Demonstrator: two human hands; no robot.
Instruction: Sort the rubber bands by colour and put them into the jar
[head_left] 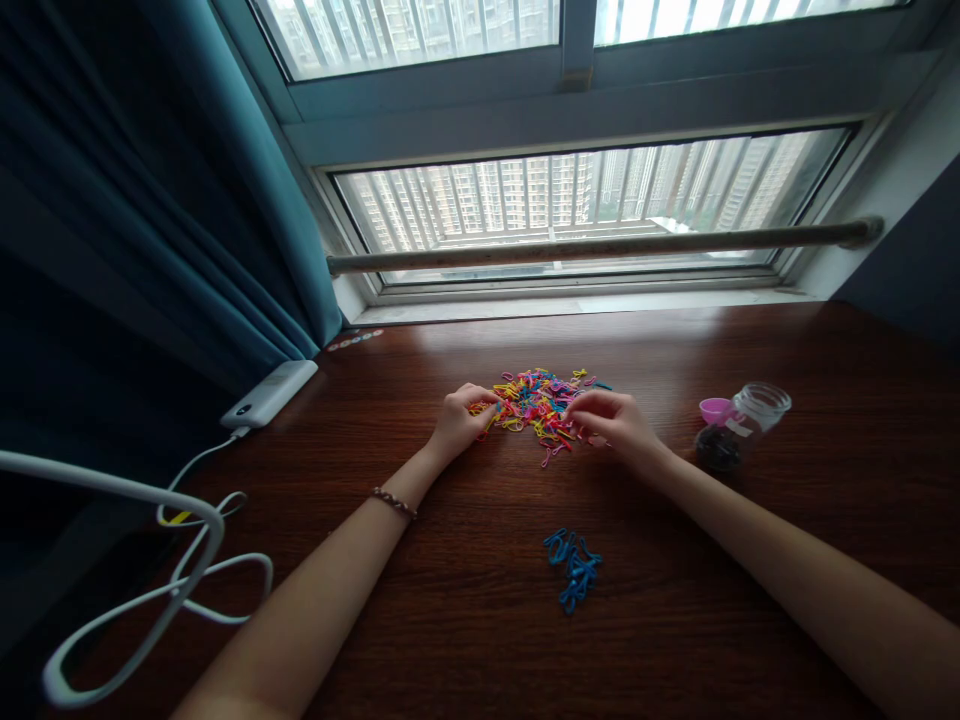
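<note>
A loose pile of small coloured stitch markers, pink, yellow, red, orange and blue, is spread on the brown wooden table. My left hand rests at the pile's left edge, its thumb and forefinger pinched on what looks like a blue stitch marker. At the right edge, my right hand has its fingertips close together among the markers; whatever they hold is hidden. Nearer to me, apart from the pile, lies a small cluster of blue stitch markers.
Right of my right hand, a clear glass jar with dark contents leans tilted beside a small pink cup. A white power bank with a cable lies left. Behind are a blue curtain and a window rail.
</note>
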